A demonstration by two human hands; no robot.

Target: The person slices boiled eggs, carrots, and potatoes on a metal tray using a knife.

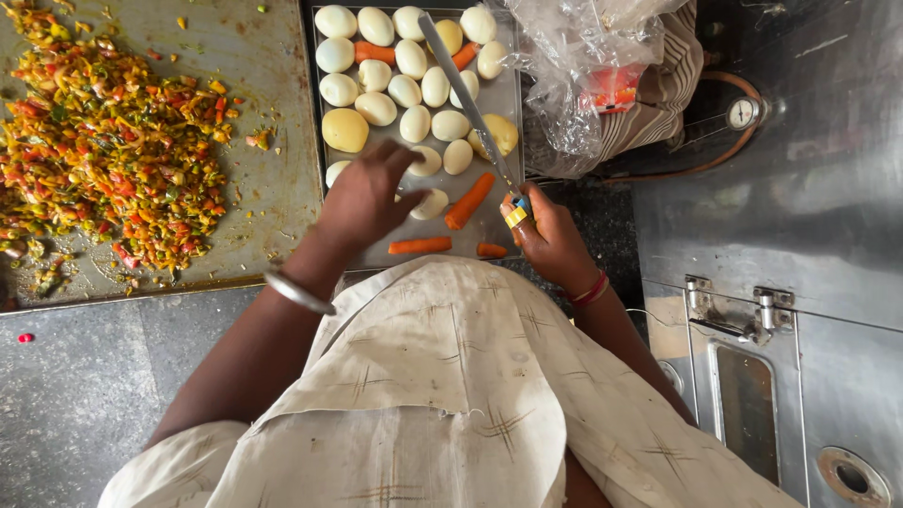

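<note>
Head view, looking down your front. Your left hand point(362, 200) reaches onto the steel tray point(503, 94), its fingers curled over a peeled egg point(432, 203) at the near end of the egg cluster; the fingertips touch that egg, but you cannot tell whether they have closed on it. Your right hand point(548, 237) is wrapped tight around the handle of a long knife point(467, 102), whose blade slants up and away across the tray, above the eggs, its tip near the far rim. The handle shows a yellow and blue band just at your thumb. The other eggs point(395, 75) lie packed in rows over the far half of the tray, with a larger yellowish potato point(345, 130) at their left edge and another at their right. Carrots point(468, 200) lie on the near half: one slanted just beside the knife hand, one flat near the front rim, a short piece to its right, two among the far eggs. Left of the tray, a griddle point(273, 188) carries a heap of chopped vegetables point(103, 141), red, orange and green. A crumpled plastic bag point(574, 75) sits right of the tray.
</note>
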